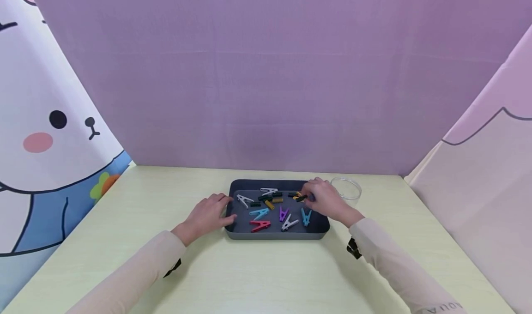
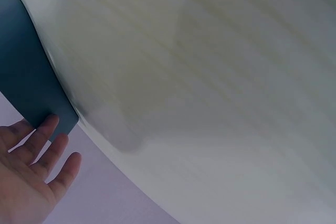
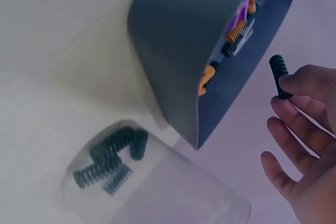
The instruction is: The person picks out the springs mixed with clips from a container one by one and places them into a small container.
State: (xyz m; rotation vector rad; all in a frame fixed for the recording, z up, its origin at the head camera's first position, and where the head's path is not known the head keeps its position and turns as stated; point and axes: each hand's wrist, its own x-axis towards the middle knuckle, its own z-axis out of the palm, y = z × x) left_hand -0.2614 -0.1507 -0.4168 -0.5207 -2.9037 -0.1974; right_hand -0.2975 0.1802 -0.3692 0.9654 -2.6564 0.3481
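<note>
Pinching a dark spring (image 3: pixel 279 72) that juts out lengthwise, the right hand (image 1: pixel 327 202) is over the right end of the tray (image 1: pixel 276 236), nearer the jar (image 3: pixel 176 190) just outside it than the left hand (image 1: pixel 208 216), spread at the left rim.

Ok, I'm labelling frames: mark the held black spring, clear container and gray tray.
Black spring (image 3: pixel 279 71): right wrist view, ribbed side.
Clear container (image 3: pixel 178 188): right wrist view, side wall.
Gray tray (image 1: pixel 274 236): head view, near wall.
</note>
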